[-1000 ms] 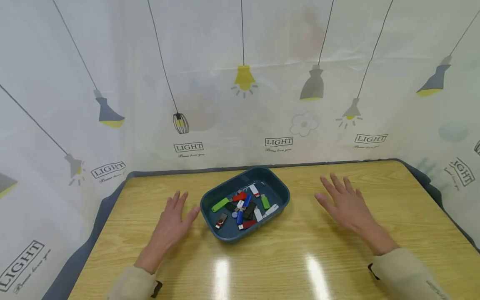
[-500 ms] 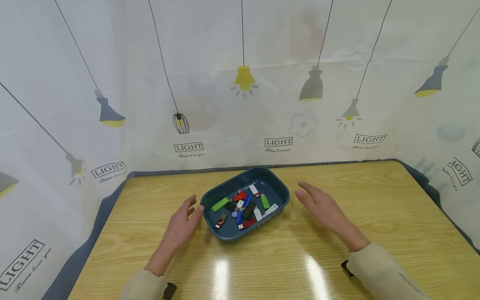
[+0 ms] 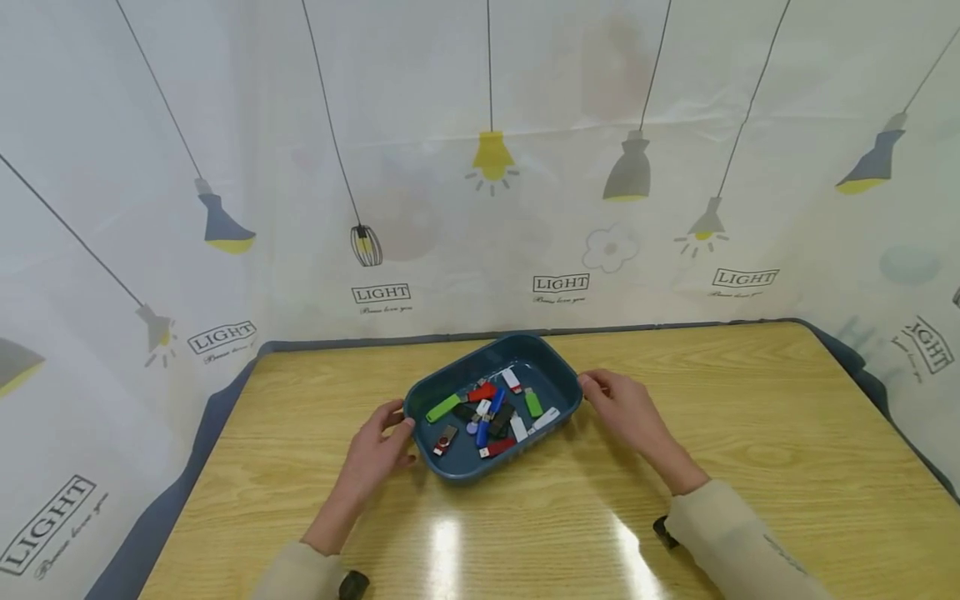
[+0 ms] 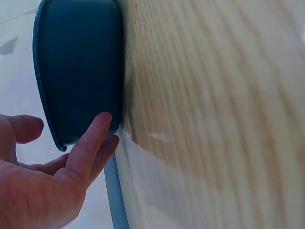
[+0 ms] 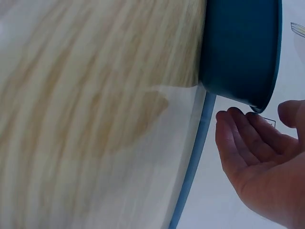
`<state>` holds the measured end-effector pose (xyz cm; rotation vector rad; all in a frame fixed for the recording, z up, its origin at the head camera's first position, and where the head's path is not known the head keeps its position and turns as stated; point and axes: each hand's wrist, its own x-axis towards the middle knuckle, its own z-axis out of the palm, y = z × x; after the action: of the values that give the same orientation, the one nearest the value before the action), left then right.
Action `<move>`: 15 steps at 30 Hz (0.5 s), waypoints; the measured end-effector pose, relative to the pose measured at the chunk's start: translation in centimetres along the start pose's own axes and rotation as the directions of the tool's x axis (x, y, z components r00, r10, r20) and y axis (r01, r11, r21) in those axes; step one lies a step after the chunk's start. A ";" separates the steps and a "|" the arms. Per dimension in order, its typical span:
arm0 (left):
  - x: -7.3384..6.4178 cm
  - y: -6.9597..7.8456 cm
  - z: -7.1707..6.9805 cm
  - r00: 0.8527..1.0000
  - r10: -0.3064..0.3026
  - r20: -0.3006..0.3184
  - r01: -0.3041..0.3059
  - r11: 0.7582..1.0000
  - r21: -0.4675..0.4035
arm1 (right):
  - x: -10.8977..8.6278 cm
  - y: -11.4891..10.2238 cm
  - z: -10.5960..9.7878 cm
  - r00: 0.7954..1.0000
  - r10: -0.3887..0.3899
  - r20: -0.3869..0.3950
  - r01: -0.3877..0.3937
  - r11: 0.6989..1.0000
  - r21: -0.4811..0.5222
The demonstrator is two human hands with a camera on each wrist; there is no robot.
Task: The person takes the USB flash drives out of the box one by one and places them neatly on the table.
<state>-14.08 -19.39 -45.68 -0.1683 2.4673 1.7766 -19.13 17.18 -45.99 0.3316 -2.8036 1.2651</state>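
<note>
The table [image 3: 772, 417] bears USB sticks [image 3: 484, 429] in a bin [image 3: 549, 379] between the loosely parted, empty fingers of left hand [image 3: 377, 450] and right hand [image 3: 624, 410].

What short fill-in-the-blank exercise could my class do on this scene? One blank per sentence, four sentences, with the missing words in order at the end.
1. The bin holds ____ green USB sticks.
2. Of the person's left hand and right hand, the one higher in the head view is the ____ one.
3. The boxed word on the backdrop is ____.
4. The printed lamp straight above the bin is ____ in colour.

Missing words: two; right; LIGHT; yellow.
</note>
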 end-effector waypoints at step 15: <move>0.1 -0.3 0.7 1.000 0.007 -0.015 -0.007 1.000 -0.014 | 1.4 0.1 0.8 0.992 0.124 0.013 -0.124 0.989 0.080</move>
<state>-14.16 -18.86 -46.16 -0.1747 2.4691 1.8024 -20.48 16.40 -46.37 0.1679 -2.8242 1.4081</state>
